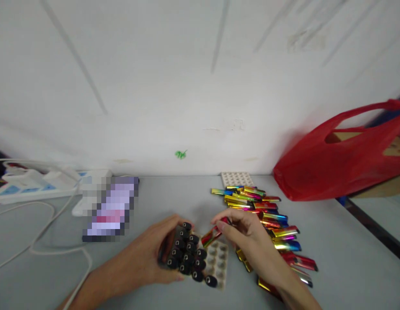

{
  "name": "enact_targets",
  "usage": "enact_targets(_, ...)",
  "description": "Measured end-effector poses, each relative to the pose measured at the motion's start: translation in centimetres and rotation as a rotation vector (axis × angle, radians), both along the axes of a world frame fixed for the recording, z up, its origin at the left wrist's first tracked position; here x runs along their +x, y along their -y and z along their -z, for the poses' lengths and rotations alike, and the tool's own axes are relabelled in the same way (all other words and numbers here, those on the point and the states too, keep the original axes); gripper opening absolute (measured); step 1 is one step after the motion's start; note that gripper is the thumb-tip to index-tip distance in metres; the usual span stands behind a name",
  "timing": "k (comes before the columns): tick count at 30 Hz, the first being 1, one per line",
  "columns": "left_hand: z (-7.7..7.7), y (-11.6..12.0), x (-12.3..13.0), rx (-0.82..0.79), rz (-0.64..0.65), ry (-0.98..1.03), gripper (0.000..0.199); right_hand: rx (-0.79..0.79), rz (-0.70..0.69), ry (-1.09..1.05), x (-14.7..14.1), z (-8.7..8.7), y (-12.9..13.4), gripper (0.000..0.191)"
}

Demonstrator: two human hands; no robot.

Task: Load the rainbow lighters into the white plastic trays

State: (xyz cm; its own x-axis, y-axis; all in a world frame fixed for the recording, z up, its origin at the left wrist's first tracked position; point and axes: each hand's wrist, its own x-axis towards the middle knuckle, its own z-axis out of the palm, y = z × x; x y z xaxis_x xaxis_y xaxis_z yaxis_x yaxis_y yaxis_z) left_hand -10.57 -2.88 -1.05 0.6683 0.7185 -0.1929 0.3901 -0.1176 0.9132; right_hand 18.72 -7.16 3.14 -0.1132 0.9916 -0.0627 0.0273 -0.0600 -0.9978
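Note:
In the head view, my left hand (146, 254) is closed round the left side of a white tray (221, 274) with rows of holes. Several tubes with black ends (187, 258) stand upright in its left part, each end showing a small ring. Between thumb and fingers, my right hand (246, 232) pinches a shiny red tube (210, 237), tilted over the tray's back edge. Whether its lower end touches the tray, I cannot tell. Right of the tray lies a loose pile of shiny tubes (266, 216) in red, gold and blue, partly hidden by my right arm.
Behind the pile, a second white holed tray (237, 178) lies against the wall. A red bag (329, 165) stands at the back right. On the left are a phone (112, 206), blurred out, a white power strip (28, 185) and a loose white cable (62, 250) crossing near my left arm.

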Motion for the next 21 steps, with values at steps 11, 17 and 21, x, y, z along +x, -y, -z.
enact_targets(11, -0.9, -0.3, -0.2, 0.184, -0.04, -0.029, 0.08, 0.08, 0.117, 0.003, 0.6, 0.4, -0.2, 0.04)
enact_targets(17, -1.0, -0.6, -0.1, 0.253, -0.059, -0.044, 0.08, 0.164, -0.048, 0.254, 0.8, 0.2, 0.2, 0.037)
enact_targets(21, -0.7, -0.5, -0.3, 0.254, -0.057, -0.054, 0.083, 0.118, -0.204, 0.329, 1.1, -0.1, 0.2, 0.035)
